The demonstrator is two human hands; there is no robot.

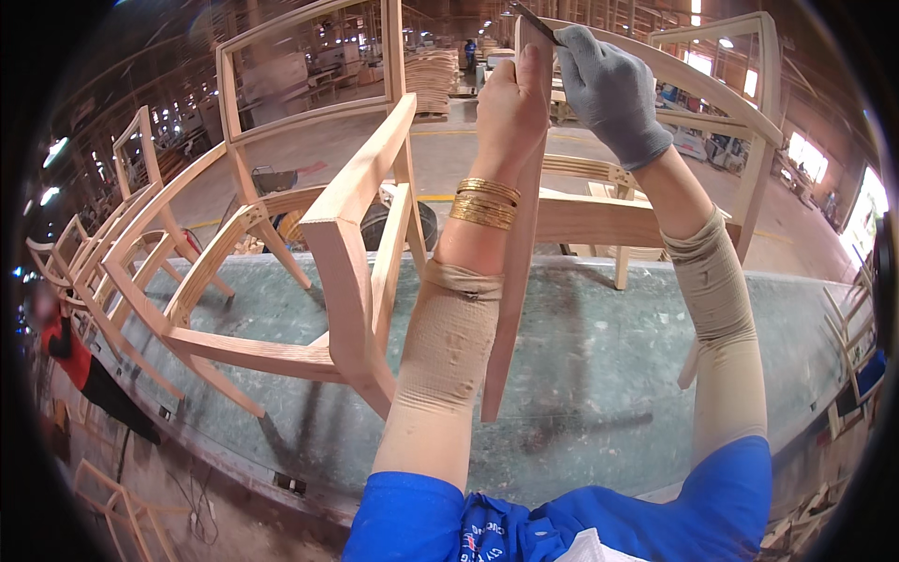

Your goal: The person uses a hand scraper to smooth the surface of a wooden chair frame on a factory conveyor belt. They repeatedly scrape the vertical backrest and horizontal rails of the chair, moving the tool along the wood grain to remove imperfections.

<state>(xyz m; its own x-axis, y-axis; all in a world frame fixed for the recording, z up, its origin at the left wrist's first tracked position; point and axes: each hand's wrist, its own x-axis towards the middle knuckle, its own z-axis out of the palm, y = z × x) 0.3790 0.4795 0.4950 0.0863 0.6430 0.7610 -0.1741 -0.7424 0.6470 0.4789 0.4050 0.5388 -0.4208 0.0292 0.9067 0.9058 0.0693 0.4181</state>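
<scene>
My left hand (510, 103) is bare, with gold bangles on the wrist, and grips the upper end of a long curved wooden chair part (513, 281) that stands upright in front of me. My right hand (609, 89) wears a grey glove and pinches a thin dark blade-like tool (536, 21) against the top of that wooden part. Both forearms are in beige sleeves. The lower end of the part hangs above the green-grey workbench (599, 375).
An unfinished wooden chair frame (346, 234) lies on its side on the bench at my left, with more frames (103, 253) beyond it. Another frame (740, 122) stands at the far right. A person in red (70, 351) is at the left edge. Stacked wood parts (431, 80) sit far back.
</scene>
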